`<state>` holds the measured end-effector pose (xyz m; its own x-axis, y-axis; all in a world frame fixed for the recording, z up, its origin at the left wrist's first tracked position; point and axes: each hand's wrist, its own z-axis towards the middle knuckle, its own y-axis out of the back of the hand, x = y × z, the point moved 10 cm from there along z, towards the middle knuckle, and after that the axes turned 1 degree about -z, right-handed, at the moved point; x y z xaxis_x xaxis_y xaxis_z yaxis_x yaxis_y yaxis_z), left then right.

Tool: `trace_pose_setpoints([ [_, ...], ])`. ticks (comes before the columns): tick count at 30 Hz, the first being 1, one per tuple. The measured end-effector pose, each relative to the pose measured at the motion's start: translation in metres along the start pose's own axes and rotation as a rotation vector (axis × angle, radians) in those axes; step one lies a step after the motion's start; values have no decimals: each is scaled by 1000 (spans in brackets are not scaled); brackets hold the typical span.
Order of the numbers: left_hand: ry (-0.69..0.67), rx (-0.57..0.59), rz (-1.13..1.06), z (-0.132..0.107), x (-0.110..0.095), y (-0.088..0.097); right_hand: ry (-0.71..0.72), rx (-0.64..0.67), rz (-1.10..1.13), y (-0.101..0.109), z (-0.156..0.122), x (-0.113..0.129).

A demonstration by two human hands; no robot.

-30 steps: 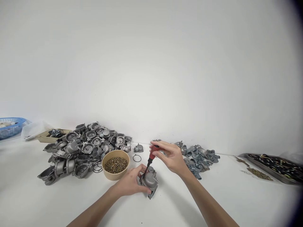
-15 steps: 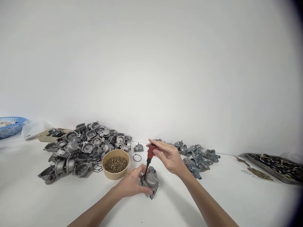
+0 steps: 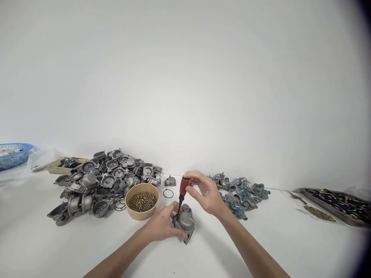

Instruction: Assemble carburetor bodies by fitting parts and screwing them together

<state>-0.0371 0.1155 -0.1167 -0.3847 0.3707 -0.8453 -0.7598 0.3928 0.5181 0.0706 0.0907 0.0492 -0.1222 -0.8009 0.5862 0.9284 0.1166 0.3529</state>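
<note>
My left hand is wrapped round a grey cast-metal housing that rests on the white table, holding it steady. My right hand pinches the red handle of a small screwdriver from above. The screwdriver stands nearly upright, its black shaft running down to the left side of the housing's top. The tip is hidden behind my left fingers.
A tan bowl of brass screws stands just left of my hands. Behind it lies a large heap of grey metal covers and loose black O-rings. A smaller pile of castings lies right, a dark tray far right, a blue basket far left.
My right hand has shifted slightly left and turned on the screwdriver handle, bringing the tool more upright. My left hand and the housing have stayed put.
</note>
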Motion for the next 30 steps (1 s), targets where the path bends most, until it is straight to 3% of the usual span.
trace_pose_setpoints([
  [7, 4, 12, 0, 0, -1, -1, -2, -42, -12, 4, 0, 0],
  [11, -8, 11, 7, 0, -4, 0, -30, 4, 60, -1, -1, -2],
  [16, -5, 12, 0, 0, -1, -1, -24, -70, 2, 3, -1, -4],
  [22, -16, 17, -27, 1, 0, -2, -25, 56, 116, -10, -3, -4],
  [27, 4, 14, 1, -1, -1, 0, -43, -20, 79, -6, -3, -11],
  [30, 8, 20, 16, 0, -1, -1, -9, -2, 118, -9, -3, -8],
])
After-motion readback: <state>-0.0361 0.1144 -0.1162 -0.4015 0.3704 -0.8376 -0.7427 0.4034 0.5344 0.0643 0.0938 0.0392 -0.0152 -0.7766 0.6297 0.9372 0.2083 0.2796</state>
